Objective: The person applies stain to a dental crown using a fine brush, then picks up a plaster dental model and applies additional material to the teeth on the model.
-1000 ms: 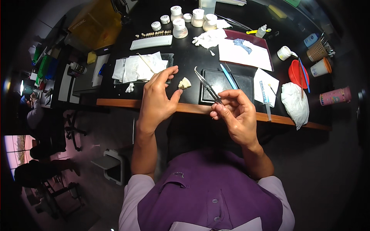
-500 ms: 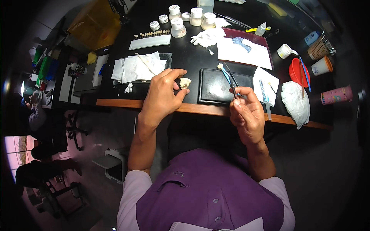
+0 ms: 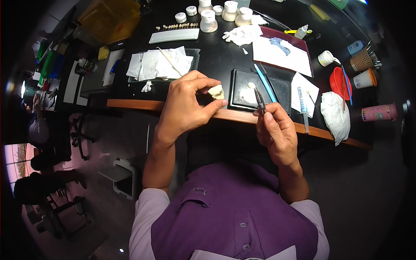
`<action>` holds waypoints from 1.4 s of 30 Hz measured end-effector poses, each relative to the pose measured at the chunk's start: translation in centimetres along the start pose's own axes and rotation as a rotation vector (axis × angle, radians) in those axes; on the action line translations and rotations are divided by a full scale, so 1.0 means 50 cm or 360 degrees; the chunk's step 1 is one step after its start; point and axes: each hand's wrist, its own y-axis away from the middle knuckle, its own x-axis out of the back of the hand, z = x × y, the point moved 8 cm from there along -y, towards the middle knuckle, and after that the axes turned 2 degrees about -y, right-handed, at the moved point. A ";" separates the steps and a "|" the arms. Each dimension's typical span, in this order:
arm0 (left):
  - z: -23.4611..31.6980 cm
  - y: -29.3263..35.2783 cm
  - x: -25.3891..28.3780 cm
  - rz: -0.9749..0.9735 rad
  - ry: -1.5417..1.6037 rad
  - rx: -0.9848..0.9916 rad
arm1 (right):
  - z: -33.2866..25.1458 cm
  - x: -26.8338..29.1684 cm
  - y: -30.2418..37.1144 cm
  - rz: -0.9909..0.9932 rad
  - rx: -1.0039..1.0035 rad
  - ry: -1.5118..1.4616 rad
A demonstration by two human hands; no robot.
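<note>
My left hand (image 3: 184, 102) pinches a small cream-coloured plaster dental model piece (image 3: 216, 92) between thumb and fingers, above the table's front edge. To its right, my right hand (image 3: 279, 132) is closed around dark metal tweezers (image 3: 260, 99), which point away from me. At their tip sits a small off-white piece like a tooth crown (image 3: 251, 85), seen against the black palette tray (image 3: 234, 86). The model and the crown are apart. A blue-handled tool (image 3: 266, 82) and a thin dark one lie across the tray beyond my right hand.
White tissues (image 3: 154, 65) lie on a dark plate at left. Behind stand a tooth shade row (image 3: 175, 35) and several white-lidded jars (image 3: 209, 21). A syringe (image 3: 304, 117), crumpled white bag (image 3: 336, 117), red bowl (image 3: 333, 84) and pink can (image 3: 378, 112) are at right.
My right hand has drawn the tweezers and crown slightly nearer to me. The left hand has shifted a little right with the model piece, and the whole view has moved slightly.
</note>
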 end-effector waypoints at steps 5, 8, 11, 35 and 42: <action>0.030 0.026 -0.001 -0.0014 0.0273 0.0061 | 0.016 -0.012 0.000 -0.0065 0.0106 0.0276; 0.035 0.036 0.001 -0.0016 0.0298 0.0060 | 0.009 -0.021 0.001 -0.0002 0.0000 0.0311; 0.052 0.033 0.005 -0.0004 0.0336 0.0030 | 0.003 -0.023 -0.003 0.0052 0.0134 0.0537; 0.052 0.025 0.001 0.0036 0.0152 -0.0004 | -0.013 -0.028 -0.009 0.0203 0.0397 0.0906; 0.056 0.023 0.007 0.0079 0.0111 -0.0055 | -0.019 -0.037 -0.013 0.0198 0.0403 0.1009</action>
